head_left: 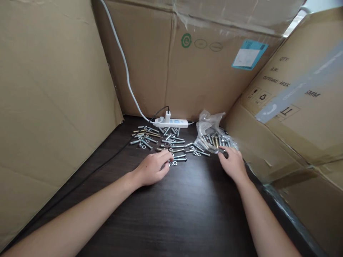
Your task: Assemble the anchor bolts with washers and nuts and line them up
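My left hand [154,167] rests at the near edge of a spread of metal bolts [177,146], its fingers curled in. Whatever its fingertips hold, if anything, is hidden. Just beyond them lie washers [175,163] and silver bolts, with a few brass-coloured bolts [152,133] farther left. My right hand [233,163] is at the near edge of a clear plastic bag [205,123], thumb and fingers closed on its rim. More bolts [217,140] lie inside the bag, heads and shanks crowded together.
A white power strip [182,123] with a plugged-in charger [168,117] stands behind the bolts. A white cable [124,60] hangs down to it. The black cable [107,160] crosses the dark table [182,217] at left. Cardboard walls [144,71] enclose the back and sides.
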A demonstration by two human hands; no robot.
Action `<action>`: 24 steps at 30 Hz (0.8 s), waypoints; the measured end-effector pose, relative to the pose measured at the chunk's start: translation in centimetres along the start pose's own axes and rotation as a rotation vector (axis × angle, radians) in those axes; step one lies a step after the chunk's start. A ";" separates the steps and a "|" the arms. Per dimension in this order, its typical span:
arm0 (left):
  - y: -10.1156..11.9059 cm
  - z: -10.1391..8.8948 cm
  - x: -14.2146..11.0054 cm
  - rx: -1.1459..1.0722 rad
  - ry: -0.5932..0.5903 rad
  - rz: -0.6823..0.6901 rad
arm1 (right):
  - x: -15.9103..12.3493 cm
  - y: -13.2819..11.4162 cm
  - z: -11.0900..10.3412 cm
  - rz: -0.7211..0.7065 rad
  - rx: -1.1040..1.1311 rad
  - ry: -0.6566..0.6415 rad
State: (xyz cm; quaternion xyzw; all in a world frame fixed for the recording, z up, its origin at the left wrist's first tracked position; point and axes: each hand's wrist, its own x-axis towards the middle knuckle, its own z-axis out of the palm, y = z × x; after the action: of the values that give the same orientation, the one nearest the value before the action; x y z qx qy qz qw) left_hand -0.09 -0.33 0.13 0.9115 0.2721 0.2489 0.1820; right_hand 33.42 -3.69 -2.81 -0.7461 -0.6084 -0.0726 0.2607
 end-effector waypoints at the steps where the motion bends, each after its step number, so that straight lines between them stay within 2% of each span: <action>1: 0.0 0.0 0.0 -0.002 -0.008 -0.002 | 0.1 0.7 0.1 0.049 -0.024 0.018; 3: 0.1 0.0 0.0 -0.007 -0.019 -0.008 | 0.1 1.8 0.4 0.115 -0.049 0.042; 6: 0.1 0.0 -0.1 -0.008 -0.020 -0.018 | 0.1 2.3 0.9 0.136 -0.053 0.047; 13: 0.2 -0.1 0.0 -0.006 -0.042 -0.020 | 0.4 1.5 1.9 0.113 -0.082 0.012; 24: 0.0 0.0 -0.1 -0.018 -0.054 -0.050 | 1.5 1.9 1.4 0.142 -0.058 0.096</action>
State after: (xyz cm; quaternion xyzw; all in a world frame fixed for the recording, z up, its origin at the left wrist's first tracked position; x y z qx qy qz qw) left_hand -0.13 -0.42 0.10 0.9092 0.2876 0.2217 0.2035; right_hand 35.34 -1.91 -3.93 -0.7903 -0.5385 -0.1071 0.2720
